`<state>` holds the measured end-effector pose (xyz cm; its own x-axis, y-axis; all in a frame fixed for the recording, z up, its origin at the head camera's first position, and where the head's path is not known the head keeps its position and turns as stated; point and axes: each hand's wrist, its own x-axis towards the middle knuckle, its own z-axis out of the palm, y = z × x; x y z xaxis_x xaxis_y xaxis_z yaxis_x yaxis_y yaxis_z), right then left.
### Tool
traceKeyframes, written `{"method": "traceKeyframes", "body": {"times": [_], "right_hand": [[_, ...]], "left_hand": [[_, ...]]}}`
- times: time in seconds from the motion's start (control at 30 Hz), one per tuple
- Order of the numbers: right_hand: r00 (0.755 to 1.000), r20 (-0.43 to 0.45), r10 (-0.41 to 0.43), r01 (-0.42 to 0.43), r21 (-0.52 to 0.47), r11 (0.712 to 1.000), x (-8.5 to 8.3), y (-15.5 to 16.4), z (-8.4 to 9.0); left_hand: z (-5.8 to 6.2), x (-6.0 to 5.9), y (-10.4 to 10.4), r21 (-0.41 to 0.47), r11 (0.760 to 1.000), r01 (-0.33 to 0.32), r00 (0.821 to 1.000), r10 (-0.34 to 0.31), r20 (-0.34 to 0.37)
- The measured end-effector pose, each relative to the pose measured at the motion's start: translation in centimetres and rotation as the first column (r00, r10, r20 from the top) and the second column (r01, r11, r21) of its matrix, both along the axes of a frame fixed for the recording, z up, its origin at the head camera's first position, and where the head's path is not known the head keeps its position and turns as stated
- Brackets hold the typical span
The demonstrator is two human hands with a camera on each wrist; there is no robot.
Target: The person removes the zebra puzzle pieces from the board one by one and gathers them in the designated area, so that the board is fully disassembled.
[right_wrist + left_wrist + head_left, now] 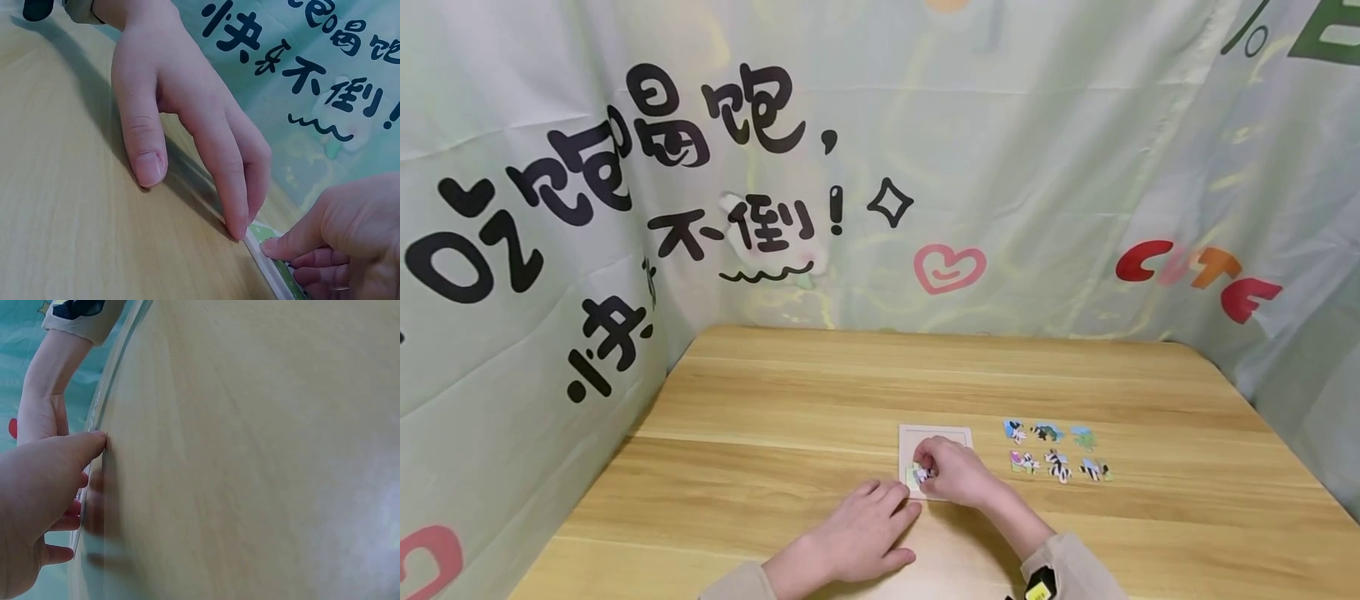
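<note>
A small square puzzle tray [952, 435] lies on the wooden table [775, 417]. My right hand [928, 468] hovers over the tray's near left corner, fingers curled, and pinches a green and white puzzle piece [919, 476] against it. The right wrist view shows that piece [267, 234] under the right hand's fingertips [275, 247] at the tray's edge [270, 270]. My left hand [883, 510] lies flat on the table just left of the tray, fingers straight, with fingertips [239, 230] touching the tray's rim. In the left wrist view, the left hand [44, 487] presses down beside the right forearm [47, 381].
Several loose animal puzzle pieces [1056, 452] lie in two rows to the right of the tray. A printed cloth backdrop [880, 167] closes off the table's far and side edges. Bare tabletop stretches to the left and behind the tray.
</note>
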<state>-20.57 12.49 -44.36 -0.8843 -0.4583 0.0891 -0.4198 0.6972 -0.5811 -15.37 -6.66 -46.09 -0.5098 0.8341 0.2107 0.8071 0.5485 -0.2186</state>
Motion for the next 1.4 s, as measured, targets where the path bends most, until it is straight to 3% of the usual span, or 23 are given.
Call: {"method": "traceKeyframes", "body": {"times": [0.27,0.87,1.13,1.23,1.4], "right_hand": [[0.999,0.042,0.032,-0.029,-0.064,0.997,0.0,0.0,0.0],[0.994,0.011,0.105,-0.102,-0.145,0.984,-0.4,0.7,-0.7],[0.997,0.073,0.038,-0.020,-0.232,0.973,-0.2,0.8,-0.9],[0.991,0.131,0.005,0.033,-0.288,0.957,-0.5,1.0,-0.9],[0.961,0.275,0.027,0.100,-0.438,0.893,-0.6,1.6,-0.6]], "left_hand": [[0.0,0.0,0.1,0.009,1.000,0.004,1.000,-0.004,-0.005],[0.2,0.1,0.1,-0.011,1.000,-0.008,1.000,0.008,0.029],[0.2,0.2,0.0,0.000,1.000,0.007,1.000,-0.007,-0.003],[0.3,0.2,-0.1,-0.004,1.000,0.009,1.000,-0.009,0.003],[0.4,0.3,-0.3,-0.045,0.999,0.000,0.998,0.003,0.067]]}}
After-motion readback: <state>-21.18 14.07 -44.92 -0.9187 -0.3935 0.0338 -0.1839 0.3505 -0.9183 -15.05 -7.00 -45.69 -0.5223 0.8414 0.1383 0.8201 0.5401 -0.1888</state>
